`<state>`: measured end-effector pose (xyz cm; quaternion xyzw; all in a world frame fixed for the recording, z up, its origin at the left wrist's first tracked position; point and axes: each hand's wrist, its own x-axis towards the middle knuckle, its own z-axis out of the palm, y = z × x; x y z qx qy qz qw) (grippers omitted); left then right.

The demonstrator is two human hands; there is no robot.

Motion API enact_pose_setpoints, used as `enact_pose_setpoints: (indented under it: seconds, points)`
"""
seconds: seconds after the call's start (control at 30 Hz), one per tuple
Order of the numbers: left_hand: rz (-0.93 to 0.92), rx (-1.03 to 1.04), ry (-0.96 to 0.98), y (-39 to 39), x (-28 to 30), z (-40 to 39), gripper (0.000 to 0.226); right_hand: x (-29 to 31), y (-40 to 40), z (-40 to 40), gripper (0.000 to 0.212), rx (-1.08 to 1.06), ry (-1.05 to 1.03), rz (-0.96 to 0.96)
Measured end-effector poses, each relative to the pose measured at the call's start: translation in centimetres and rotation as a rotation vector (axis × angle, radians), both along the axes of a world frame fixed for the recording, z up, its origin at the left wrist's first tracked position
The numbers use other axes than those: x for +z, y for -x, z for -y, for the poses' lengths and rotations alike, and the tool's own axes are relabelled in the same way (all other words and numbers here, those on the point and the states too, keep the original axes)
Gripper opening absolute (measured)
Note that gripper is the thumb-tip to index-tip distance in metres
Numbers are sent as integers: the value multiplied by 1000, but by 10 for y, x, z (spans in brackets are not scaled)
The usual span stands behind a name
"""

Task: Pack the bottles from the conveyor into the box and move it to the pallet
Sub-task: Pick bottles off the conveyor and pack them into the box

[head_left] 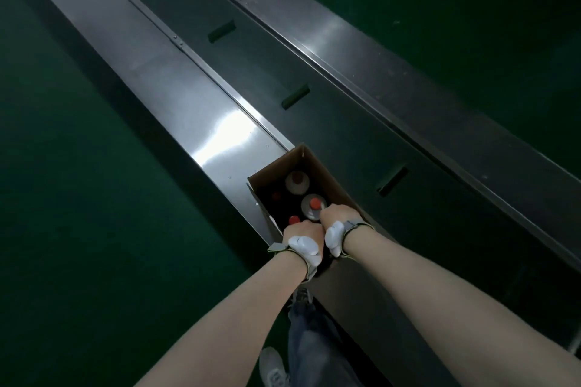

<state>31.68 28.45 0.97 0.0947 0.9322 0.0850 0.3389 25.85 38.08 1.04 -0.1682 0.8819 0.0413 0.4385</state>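
The box stands open on the near end of the conveyor, against its left rail. Inside it, bottles stand upright, one at the far end, another nearer and to the right, more caps to the left. Both hands reach into the box's near end, the left hand just beside the right hand. Floor lies left of the conveyor, and a shoe stands on it below the arms.

Both hands — the left hand and right hand — cover the near end of the box, hiding what their fingers grasp. Inside the box, dark bottles dissolve into shadow — only red caps show. The conveyor runs past the frame's top edge.
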Motion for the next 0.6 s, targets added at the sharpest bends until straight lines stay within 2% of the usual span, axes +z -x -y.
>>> enact_pose_setpoints:
  seconds: [0.07, 0.13, 0.23, 0.37, 0.47, 0.53, 0.6]
  points:
    - [25, 13, 23, 6, -8, -5, 30, -13, 2, -2, 33, -10, -11, 6]
    - [49, 17, 11, 12, -15, -8, 22, -24, 5, -5, 7, -24, -16, -1]
    - [107, 31, 2, 16, -27, -8, 25, -36, 4, -6, 23, -16, -54, 12]
    - [135, 87, -15, 21, -43, -9, 28, -50, 2, -12, 21, -7, -55, 42]
    - [259, 84, -54, 29, -50, -11, 30, -52, 8, -14, 10, -31, -43, 98]
    - [253, 44, -35, 27, -49, -12, 30, -48, 7, -16, 4, -36, -38, 148]
    - [201, 1, 5, 25, -40, -13, 29, -45, 5, -23, 15, -67, -15, 165]
